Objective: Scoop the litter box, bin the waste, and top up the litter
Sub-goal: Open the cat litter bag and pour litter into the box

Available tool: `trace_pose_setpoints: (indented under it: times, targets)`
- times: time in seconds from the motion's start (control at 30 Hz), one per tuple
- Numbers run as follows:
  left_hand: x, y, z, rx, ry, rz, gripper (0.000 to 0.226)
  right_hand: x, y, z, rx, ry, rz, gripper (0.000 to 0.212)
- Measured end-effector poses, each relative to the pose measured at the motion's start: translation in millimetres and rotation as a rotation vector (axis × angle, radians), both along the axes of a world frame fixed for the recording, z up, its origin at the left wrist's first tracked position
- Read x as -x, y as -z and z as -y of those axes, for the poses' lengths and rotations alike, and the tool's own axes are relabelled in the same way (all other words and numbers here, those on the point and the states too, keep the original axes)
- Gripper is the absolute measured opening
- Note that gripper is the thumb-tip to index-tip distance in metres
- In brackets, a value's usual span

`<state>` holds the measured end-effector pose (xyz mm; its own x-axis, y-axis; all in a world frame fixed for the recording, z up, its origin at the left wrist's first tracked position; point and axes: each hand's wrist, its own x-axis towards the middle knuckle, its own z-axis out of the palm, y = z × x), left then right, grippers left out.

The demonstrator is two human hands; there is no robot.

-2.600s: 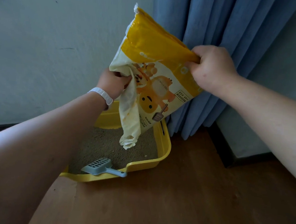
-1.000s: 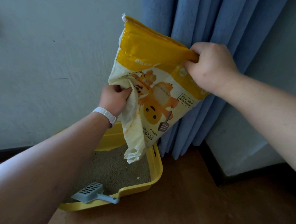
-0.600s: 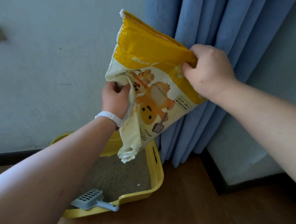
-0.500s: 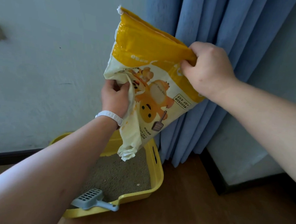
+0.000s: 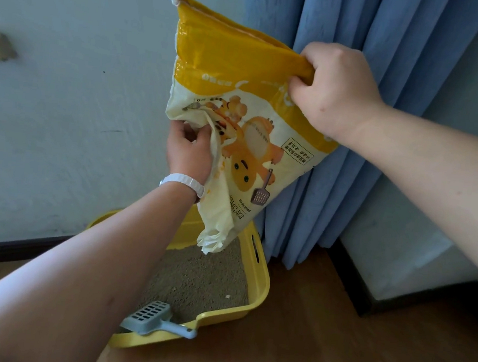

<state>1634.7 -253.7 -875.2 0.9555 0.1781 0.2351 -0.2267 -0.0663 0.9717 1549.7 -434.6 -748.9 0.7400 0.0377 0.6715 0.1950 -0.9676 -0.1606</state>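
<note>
Litter bag hangs tilted between my hands, its print upside down. My right hand clutches the yellow upper end, fingers curled tight round a bunched fold. My left hand, lower down, pinches the crumpled pale side. Below my left wrist the bag's ragged lower end dangles over the yellow litter box. Farther beneath that grip, a blue-grey scoop lies in the litter, its handle over the near rim.

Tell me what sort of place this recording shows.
Most likely a room corner in a home: a wooden floor, a blue curtain beside a plain wall, and a yellow litter box set on the floor.
</note>
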Motion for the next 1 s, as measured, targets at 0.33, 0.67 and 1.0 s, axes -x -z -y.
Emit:
trace_pose_setpoints:
  times: [0.33,0.67,1.0]
  targets:
    - [-2,2,-5,-0.001,0.016,-0.003,0.027,-6,-4,-6,0.036,-0.052,0.011,0.022]
    - [-3,1,-1,-0.008,0.032,-0.028,0.027,-9,-4,0,0.044,-0.027,0.015,0.020]
    - [9,3,11,-0.014,0.059,-0.013,0.022,-2,-5,15,0.042,0.012,0.030,0.022]
